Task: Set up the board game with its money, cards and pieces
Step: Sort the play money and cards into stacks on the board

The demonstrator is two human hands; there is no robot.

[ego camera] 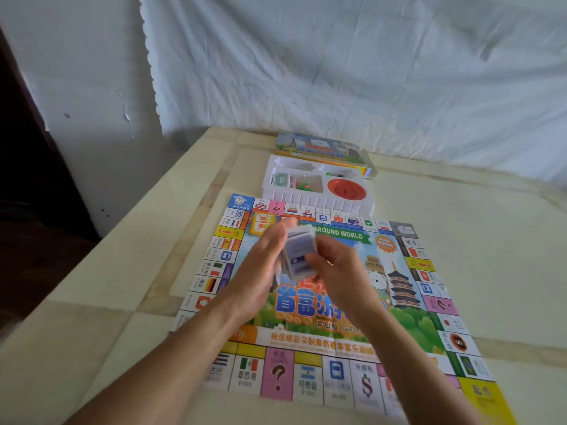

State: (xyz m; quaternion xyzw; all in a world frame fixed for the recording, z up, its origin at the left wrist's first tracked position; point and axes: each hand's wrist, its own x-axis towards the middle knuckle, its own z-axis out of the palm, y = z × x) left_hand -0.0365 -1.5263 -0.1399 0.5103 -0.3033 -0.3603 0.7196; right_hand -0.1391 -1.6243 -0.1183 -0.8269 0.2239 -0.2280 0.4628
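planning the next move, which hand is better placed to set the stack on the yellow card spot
Probably left. The left hand holds the stack and lies close to the yellow card spot near the far-left corner of the board; the right hand, also on the stack, is farther from it.

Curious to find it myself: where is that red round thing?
Past the far edge of the game board sits a white tray. Its right-hand compartment holds the red disc, the only large round single-colour piece there; neighbouring compartments hold small mixed bits.
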